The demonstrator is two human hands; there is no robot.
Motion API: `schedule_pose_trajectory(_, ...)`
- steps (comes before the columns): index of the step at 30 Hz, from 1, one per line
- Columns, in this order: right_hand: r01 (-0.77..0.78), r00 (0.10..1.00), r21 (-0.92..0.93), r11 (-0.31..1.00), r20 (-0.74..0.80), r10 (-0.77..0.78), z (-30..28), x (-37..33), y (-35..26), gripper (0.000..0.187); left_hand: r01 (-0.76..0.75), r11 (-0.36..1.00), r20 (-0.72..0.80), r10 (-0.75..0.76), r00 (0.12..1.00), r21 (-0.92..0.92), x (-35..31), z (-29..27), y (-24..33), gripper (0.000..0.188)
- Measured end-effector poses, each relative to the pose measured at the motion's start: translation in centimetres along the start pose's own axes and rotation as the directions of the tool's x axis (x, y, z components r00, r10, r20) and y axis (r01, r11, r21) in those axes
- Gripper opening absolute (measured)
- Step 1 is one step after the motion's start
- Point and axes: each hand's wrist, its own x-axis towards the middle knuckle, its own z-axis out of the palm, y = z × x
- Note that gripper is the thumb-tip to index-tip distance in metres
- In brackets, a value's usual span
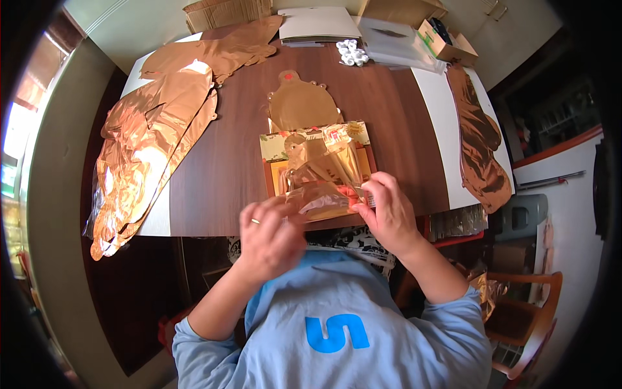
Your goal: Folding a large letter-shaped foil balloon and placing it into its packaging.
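Note:
A gold foil balloon [313, 170], flat and partly folded, lies over a printed cardboard sheet [271, 149] near the table's front edge. My right hand [392, 214] pinches the foil's right edge between thumb and fingers. At the foil's lower left is my left hand [271, 236], ring on one finger, its fingers curled but smeared by motion. Whether it grips the foil I cannot tell. Just beyond the cardboard, a flat gold foil piece [303, 104] with a rounded outline and small tabs rests on the wood.
Large flat copper-coloured foil balloons [152, 129] cover the table's left side, with another foil [476, 133] along the right. At the back stand a white paper stack [319, 24], a white ribbon bundle [352, 53], clear plastic bags [398, 42] and a small box [448, 45]. A wooden chair [534, 318] is at lower right.

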Motion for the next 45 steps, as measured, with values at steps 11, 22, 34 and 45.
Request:
schedule_pose_trajectory(11, 0.023, 1.000, -0.241, 0.970, 0.017, -0.019, -0.4, -0.1, -0.5, 0.023, -0.343, 0.939, 0.580, 0.292, 0.760, -0.024, 1.0, 0.8, -0.9, 0.085)
schedule_pose_trajectory(22, 0.175, 0.958, -0.042, 0.984, 0.239, -0.160, 2.1, -2.4, -4.2, 0.067, -0.285, 0.957, 0.548, 0.263, 0.794, -0.047, 2.5, -0.6, -0.3, 0.077)
schedule_pose_trajectory(34, 0.220, 0.932, -0.039, 0.975, 0.303, -0.198, 2.9, -2.6, -3.8, 0.089, -0.406, 0.903, 0.504, 0.419, 0.755, -0.141, 8.6, 5.1, -3.6, 0.078)
schedule_pose_trajectory(45, 0.150, 0.956, 0.060, 0.987, 0.247, -0.160, 0.3, 1.3, -4.1, 0.052, -0.223, 0.975, 0.313, 0.216, 0.925, -0.013, 7.5, 0.9, 0.5, 0.080)
